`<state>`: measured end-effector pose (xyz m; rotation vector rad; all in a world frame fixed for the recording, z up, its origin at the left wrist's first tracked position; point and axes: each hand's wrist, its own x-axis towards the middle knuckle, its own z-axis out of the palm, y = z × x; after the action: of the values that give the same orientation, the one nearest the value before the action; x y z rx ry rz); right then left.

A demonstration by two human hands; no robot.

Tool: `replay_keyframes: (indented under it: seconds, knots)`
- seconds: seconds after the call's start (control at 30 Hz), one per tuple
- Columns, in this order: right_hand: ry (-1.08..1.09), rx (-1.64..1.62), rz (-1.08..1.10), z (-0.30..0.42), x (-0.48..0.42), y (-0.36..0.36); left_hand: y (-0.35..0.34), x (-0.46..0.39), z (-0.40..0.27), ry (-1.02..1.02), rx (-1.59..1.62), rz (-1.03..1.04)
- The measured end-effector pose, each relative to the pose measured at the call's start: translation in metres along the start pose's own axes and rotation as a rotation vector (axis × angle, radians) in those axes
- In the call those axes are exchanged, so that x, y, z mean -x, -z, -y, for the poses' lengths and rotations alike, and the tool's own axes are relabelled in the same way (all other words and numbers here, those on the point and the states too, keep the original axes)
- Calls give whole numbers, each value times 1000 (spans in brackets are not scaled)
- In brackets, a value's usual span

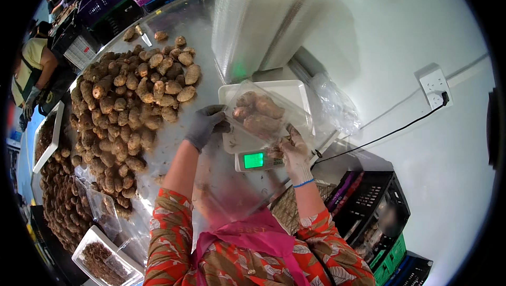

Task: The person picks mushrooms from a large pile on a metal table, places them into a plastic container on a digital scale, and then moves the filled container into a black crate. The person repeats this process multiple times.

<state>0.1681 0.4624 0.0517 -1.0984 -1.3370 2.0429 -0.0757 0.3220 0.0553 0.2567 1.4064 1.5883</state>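
In front of me, a clear plastic box (298, 106) holds several brown taro corms (261, 114). My left hand (205, 126), in a grey glove, pinches the box's left edge. At its near right corner is my right hand (294, 151), gripping it in a soiled white knit glove. The box is over the white tray of a digital scale (237, 143); whether it rests on the tray or is held just above, I cannot tell. The scale's green display (253, 160) is lit.
A large taro heap (122, 108) covers the metal table's left side, a small trowel (144, 36) beyond it. Tall stacks of clear containers (253, 21) stand behind the scale. A cord (379, 133) runs to a wall socket (435, 88). Crates (375, 203) sit at right; a co-worker (37, 64) stands left.
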Motion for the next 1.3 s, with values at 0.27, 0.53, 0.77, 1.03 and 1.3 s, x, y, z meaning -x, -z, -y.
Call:
replay_keyframes:
  seconds: [0.27,0.53,0.77,1.03,1.3]
  knots:
    - [49,3,82,19,10,-9,3,13,2,-6,57,6]
    - [231,-45,204,56,69,18,-40,88,-30,-180,-3,108]
    - [101,-43,102,31,167,66,-45,141,37,-98,64,297]
    - [490,-173,-183,15,335,102,-139,230,65,-12,-275,672]
    - [495,-699,-714,-17,409,183,-286,255,122,-725,-397,1095]
